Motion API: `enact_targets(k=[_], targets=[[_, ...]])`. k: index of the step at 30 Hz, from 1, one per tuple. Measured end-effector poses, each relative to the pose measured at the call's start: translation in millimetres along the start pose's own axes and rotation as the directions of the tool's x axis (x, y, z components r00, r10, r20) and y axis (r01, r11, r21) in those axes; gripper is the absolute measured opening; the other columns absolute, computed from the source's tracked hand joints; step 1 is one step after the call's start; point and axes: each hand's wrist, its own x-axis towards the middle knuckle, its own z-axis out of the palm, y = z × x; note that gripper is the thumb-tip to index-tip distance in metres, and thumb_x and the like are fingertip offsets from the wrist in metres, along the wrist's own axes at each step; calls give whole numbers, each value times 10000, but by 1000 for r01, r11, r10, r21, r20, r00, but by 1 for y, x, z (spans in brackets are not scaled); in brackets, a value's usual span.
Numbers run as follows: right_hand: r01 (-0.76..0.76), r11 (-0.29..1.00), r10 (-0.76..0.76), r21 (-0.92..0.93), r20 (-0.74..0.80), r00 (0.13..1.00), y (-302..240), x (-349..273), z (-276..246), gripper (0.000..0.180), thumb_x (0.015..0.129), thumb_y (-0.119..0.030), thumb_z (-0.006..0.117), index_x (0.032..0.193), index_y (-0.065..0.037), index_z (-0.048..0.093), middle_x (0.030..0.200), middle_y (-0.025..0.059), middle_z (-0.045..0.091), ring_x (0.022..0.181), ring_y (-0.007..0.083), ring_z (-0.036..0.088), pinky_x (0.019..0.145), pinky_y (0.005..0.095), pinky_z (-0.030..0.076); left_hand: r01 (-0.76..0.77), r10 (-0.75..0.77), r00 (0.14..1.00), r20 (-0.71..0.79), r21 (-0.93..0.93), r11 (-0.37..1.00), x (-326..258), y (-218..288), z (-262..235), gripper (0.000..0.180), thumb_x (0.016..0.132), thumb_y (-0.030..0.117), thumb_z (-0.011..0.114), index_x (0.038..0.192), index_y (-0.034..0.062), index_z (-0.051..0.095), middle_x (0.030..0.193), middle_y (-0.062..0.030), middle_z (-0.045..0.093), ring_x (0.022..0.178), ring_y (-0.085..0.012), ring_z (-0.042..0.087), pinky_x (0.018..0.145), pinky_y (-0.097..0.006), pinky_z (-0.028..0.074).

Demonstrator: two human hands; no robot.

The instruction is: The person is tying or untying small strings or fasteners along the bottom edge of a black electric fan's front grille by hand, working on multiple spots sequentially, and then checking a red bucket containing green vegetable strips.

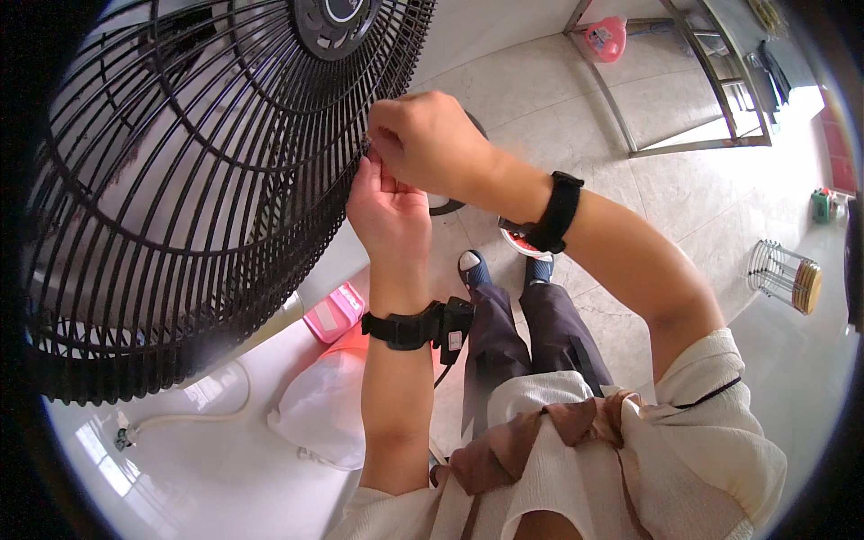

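Note:
A large black fan (180, 162) with a round wire grille fills the left side. Both my hands meet at the right rim of its guard. My left hand (391, 211) comes from below, palm turned up, with its fingers curled in at the rim. Just above it, my right hand (427, 139) is closed, thumb and fingers pinched together. A tiny dark bit shows between the hands at the rim, too small to name. My own fingers hide most of what they grip. Black straps with small devices sit on both wrists.
A metal frame (711, 67) stands at the far right, with a pink plastic item (607, 39) beside it. Stacked stools (787, 277) stand at right. Near my feet is a red-and-white basin (522, 241). A pink box (335, 312) and white bag (319, 409) lie below the fan.

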Motion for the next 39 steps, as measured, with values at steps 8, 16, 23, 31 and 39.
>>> enact_targets(k=[8, 16, 23, 31, 39], targets=[[102, 992, -102, -76, 2, 995, 8, -4, 7, 104, 674, -105, 573, 661, -32, 499, 601, 107, 526, 593, 302, 542, 528, 392, 446, 13, -16, 996, -93, -36, 999, 8, 0, 3, 303, 881, 218, 462, 1109, 19, 481, 1120, -71, 516, 1064, -177, 472, 932, -339, 361], [31, 999, -31, -9, 21, 999, 8, 0, 1, 66, 669, -77, 572, 671, -22, 534, 609, 122, 538, 593, 306, 543, 530, 386, 449, -30, 20, 986, -166, -56, 998, 10, -2, 5, 296, 869, 215, 476, 1088, 17, 494, 1096, -65, 527, 1048, -187, 483, 921, -353, 370], [192, 981, -192, -20, -7, 981, 3, 3, 3, 82, 659, -93, 580, 666, -31, 526, 625, 101, 537, 620, 296, 546, 557, 378, 458, 50, -55, 993, -106, -45, 998, 2, 3, 17, 274, 872, 220, 453, 1062, 28, 500, 1064, -55, 534, 1021, -155, 493, 883, -314, 385], [51, 983, -36, -175, 89, 995, -2, 9, 10, 103, 625, -81, 573, 666, -2, 520, 673, 131, 551, 670, 316, 548, 610, 389, 461, 0, 2, 996, -87, 31, 1000, 12, 2, 12, 247, 877, 203, 454, 1033, 21, 513, 1031, -57, 535, 991, -133, 501, 837, -269, 406], [-288, 955, 279, 72, 115, 953, -3, 9, 13, 95, 685, -88, 550, 726, -9, 583, 634, 150, 572, 595, 313, 558, 573, 359, 457, -42, 72, 971, -226, 133, 990, 5, 3, 14, 206, 833, 135, 527, 975, -14, 513, 995, -72, 529, 941, -141, 497, 852, -272, 399]])
